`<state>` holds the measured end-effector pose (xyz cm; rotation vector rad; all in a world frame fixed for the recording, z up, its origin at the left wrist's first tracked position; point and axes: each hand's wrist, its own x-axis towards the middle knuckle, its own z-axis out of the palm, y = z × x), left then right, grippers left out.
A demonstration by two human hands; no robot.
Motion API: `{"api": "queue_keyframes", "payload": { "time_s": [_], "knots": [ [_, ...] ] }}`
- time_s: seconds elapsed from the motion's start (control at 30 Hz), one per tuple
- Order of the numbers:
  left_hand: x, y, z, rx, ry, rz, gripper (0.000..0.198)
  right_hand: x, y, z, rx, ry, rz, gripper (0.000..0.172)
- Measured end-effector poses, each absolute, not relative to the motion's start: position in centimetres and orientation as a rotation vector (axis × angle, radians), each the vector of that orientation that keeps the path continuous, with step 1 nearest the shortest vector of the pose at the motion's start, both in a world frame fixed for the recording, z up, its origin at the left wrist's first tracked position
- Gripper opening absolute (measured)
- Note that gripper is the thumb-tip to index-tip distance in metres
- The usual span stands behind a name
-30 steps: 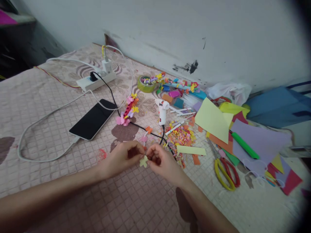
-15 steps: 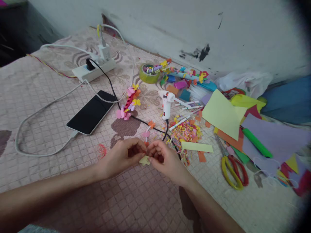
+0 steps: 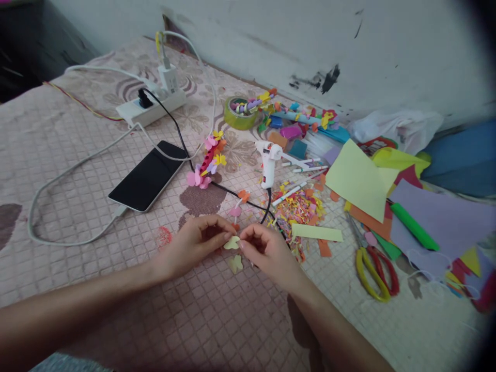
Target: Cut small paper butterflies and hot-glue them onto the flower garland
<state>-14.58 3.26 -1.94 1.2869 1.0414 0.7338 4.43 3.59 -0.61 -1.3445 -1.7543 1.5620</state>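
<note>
In the left middle of the frame a dark phone (image 3: 149,175) lies on the quilted pink cover (image 3: 77,217). Just right of it, in the lower centre, the left hand (image 3: 194,248) and the right hand (image 3: 267,253) both pinch one pale yellow flower cut-out (image 3: 232,243) between their fingertips, and a second flower piece (image 3: 235,264) is just below, on the cover as it seems. I judge that the step in hand is fine fingertip work on this thin flower, so any next move calls for a light, steady pinch; the glue gun (image 3: 268,164) stands near, above the right hand, and the scissors (image 3: 374,274) lie well apart at the right.
</note>
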Motion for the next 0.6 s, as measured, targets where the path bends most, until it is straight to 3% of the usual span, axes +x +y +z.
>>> {"api": "queue_keyframes", "payload": {
  "time_s": [0.27,0.6],
  "knots": [
    [-14.27,2.91,-1.91,1.154,1.035,0.783,0.015,4.35,3.68,-0.35,-1.375,-1.747,1.601,0.016],
    [-14.30,2.94,-1.84,1.281,1.054,0.746,0.019,4.16,4.59,-0.03,-1.395,-1.883,1.436,0.007]
  ]
}}
